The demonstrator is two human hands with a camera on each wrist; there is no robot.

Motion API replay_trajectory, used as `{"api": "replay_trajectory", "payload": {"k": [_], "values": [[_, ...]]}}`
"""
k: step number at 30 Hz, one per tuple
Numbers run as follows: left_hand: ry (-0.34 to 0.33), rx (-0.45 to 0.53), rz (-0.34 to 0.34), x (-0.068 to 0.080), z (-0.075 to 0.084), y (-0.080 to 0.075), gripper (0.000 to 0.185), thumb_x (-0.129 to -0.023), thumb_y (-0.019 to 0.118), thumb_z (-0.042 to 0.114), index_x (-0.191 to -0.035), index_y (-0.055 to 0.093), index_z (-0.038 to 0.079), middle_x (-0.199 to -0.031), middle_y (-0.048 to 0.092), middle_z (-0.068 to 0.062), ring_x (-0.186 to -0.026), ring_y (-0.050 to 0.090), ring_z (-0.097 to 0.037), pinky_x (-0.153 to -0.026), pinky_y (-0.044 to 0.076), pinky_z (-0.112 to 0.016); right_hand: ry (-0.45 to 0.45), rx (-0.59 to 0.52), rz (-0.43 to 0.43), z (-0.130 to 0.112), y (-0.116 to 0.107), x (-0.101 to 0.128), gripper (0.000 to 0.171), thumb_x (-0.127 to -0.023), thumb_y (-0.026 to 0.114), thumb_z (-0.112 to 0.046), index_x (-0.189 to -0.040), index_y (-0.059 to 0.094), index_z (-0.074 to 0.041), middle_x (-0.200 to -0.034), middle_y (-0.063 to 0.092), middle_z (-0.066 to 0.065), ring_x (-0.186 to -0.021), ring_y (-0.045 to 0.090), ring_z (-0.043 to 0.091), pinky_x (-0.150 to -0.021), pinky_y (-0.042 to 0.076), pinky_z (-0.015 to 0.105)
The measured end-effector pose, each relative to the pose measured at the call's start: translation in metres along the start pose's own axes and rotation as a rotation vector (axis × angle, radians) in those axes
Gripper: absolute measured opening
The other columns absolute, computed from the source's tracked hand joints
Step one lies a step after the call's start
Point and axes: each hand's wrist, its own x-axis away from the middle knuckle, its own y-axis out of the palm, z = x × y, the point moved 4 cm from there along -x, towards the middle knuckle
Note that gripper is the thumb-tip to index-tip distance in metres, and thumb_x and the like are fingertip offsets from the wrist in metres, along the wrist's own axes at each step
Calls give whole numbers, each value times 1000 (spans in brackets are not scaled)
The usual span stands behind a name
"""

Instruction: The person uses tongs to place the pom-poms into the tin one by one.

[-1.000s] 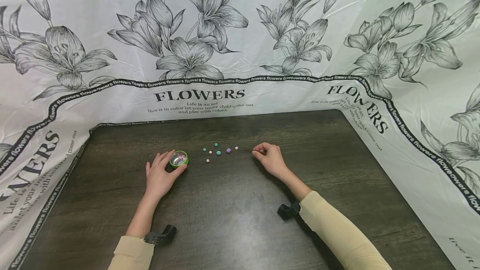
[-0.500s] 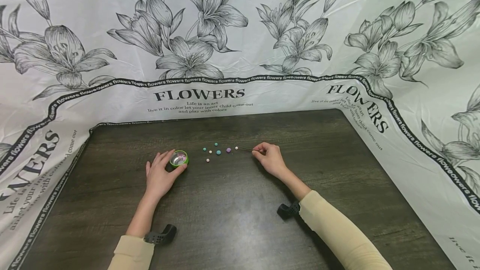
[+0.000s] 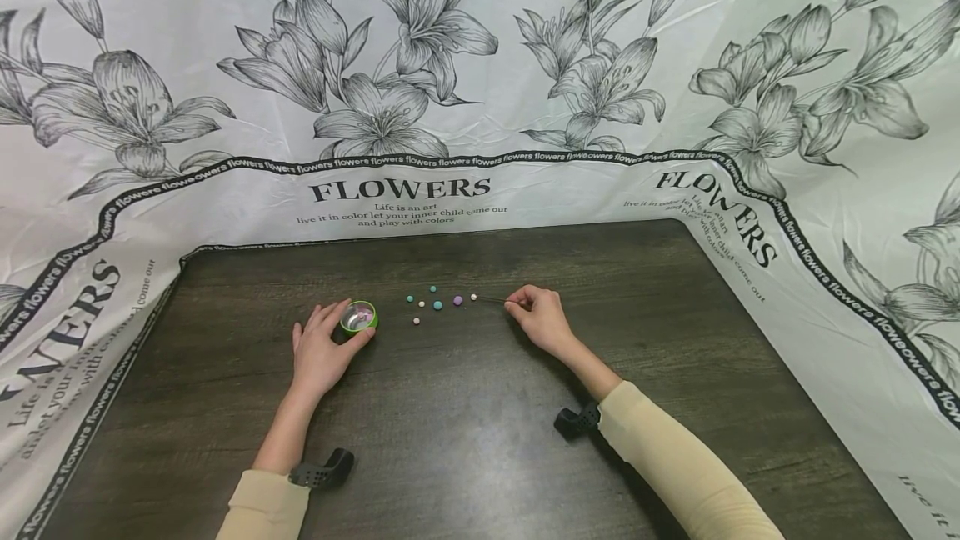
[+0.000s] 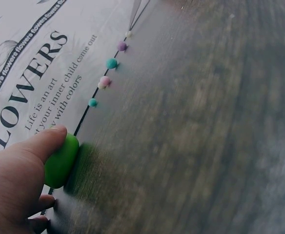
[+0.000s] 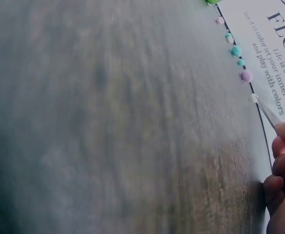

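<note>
Your left hand (image 3: 321, 352) is resting on the tabletop (image 3: 465, 440) just left of the frame's center, its thumb and fingers curling around a small green cup (image 3: 358, 317) and holding it upright; in the left wrist view your thumb is pressing against the cup's green side (image 4: 61, 161). Your right hand (image 3: 542, 319) is lying right of center, its fingers pinching thin tweezers (image 3: 492, 299) that are pointing left toward a row of small beads. The tweezer tips are meeting a white bead (image 3: 473, 297) at the right end of the row; the right wrist view is showing the tips at that bead (image 5: 253, 97), though whether they are actually clamping it is too small to tell. Left of it, a purple bead (image 3: 457, 300), teal beads (image 3: 437, 305) and pale beads (image 3: 416, 320) are lying scattered between the tweezers and the cup, apart from each other. A flower-printed cloth (image 3: 480, 65) is standing behind the tabletop across the upper frame.
</note>
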Motion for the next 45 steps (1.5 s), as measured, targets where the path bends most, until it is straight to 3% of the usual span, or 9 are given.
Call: {"api": "replay_trajectory", "payload": {"k": [9,21,30,45], "values": [[-4,-3,4,-1,0,0,73,-95,77,32,-153,46,1,-155,39,-29,-152,16,-49,-118,-4,-68,-7,-2,5,-1,-2,-1,4,-95,74,-9,-95,75,-5,-76,69,-2,-69,64,14,-71,51,37],[4,-4,11,-1,-2,0,73,-94,77,33,-153,47,1,-155,39,-29,-151,17,-49,-117,-3,-69,-22,4,20,-7,-2,-5,4,-95,75,-9,-96,76,-5,-80,71,0,-71,65,15,-66,52,33],[5,-10,6,0,-1,0,73,-94,77,33,-153,47,1,-155,39,-30,-151,17,-49,-117,-3,-70,-65,-21,13,-19,2,-12,4,-96,74,-8,-96,75,-5,-81,72,1,-72,68,15,-67,56,35],[6,-8,15,-1,-3,3,72,-94,77,32,-152,48,1,-154,41,-28,-151,18,-49,-117,-3,-70,-135,-43,4,-43,21,-25,4,-95,74,-6,-96,76,-3,-79,72,3,-67,62,12,-63,49,29]]}}
